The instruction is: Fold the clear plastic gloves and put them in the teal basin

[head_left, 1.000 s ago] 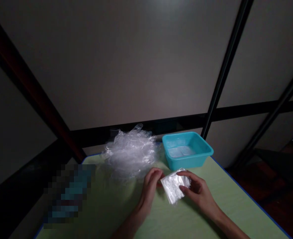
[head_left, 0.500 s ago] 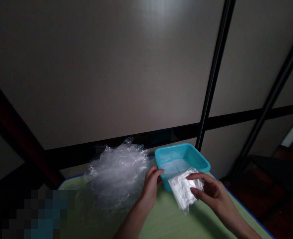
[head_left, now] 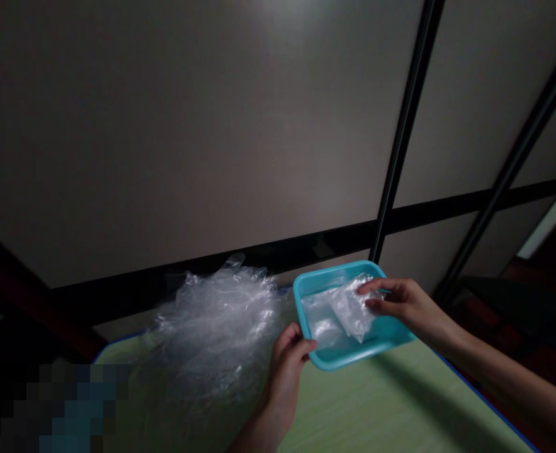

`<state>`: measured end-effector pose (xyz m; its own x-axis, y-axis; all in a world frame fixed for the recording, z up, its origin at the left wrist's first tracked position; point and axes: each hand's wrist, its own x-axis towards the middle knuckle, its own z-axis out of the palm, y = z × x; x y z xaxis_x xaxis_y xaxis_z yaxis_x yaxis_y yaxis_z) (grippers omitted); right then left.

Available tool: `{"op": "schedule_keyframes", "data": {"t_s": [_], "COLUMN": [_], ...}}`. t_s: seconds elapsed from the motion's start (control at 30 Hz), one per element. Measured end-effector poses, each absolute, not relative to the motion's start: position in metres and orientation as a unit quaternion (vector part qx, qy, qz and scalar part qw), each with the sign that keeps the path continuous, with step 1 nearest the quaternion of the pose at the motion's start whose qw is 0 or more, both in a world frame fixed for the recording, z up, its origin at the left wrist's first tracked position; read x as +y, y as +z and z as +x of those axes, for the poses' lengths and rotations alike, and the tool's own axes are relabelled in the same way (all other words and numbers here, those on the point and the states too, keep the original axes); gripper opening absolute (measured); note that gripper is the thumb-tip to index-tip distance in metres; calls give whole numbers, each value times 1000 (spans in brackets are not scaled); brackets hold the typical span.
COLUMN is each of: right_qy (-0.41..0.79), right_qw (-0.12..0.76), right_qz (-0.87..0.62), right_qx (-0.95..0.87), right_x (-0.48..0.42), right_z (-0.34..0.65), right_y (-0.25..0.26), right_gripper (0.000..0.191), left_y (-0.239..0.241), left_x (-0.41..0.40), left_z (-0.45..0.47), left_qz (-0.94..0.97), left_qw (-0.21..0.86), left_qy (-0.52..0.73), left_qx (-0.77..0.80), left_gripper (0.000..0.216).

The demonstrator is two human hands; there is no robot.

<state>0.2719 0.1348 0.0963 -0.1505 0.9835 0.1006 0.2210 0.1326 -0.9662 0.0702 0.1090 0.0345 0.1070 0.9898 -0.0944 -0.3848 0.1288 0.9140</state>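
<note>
My left hand (head_left: 288,368) grips the near-left rim of a turquoise plastic basin (head_left: 341,361), fingers behind the wall and thumb over the edge. Over the basin, my right hand (head_left: 407,303) pinches a folded clear plastic glove (head_left: 350,313) between thumb and fingers. Beneath it, more folded clear plastic (head_left: 325,332) lies on the basin's floor. To the left of my left hand spreads a loose heap of clear disposable plastic gloves (head_left: 221,327), with finger-shaped tips showing at its top.
The basin and heap stand on a light green table (head_left: 344,402) with a blue edge. Close behind rises a grey panelled cabinet (head_left: 202,145) with black strips. A dark object (head_left: 518,308) stands beyond the table at right. The lower-left corner is pixelated.
My right hand has carried the folded glove from in front of the basin up and over into it. The basin's near side has come closer, tilted toward me, with my left hand still gripping its rim.
</note>
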Motion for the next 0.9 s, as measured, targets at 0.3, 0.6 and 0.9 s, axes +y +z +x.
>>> {"op": "schedule_keyframes", "data": {"t_s": [0.3, 0.6, 0.9], "right_qy": [278, 12, 5], "right_qw": [416, 216, 180], "right_qz": [-492, -529, -475], "right_qx": [-712, -821, -861], "right_x": [156, 157, 164], "right_z": [270, 248, 253], "right_y": [85, 90, 96], "right_gripper": [54, 13, 10], "left_y": [30, 30, 24], "left_x": [111, 109, 112], "left_z": [68, 68, 66], "left_qz": [410, 420, 434], "left_qw": [626, 629, 619], "left_qy": [533, 530, 526], "left_qx": [394, 383, 390], "left_gripper": [7, 3, 6]}}
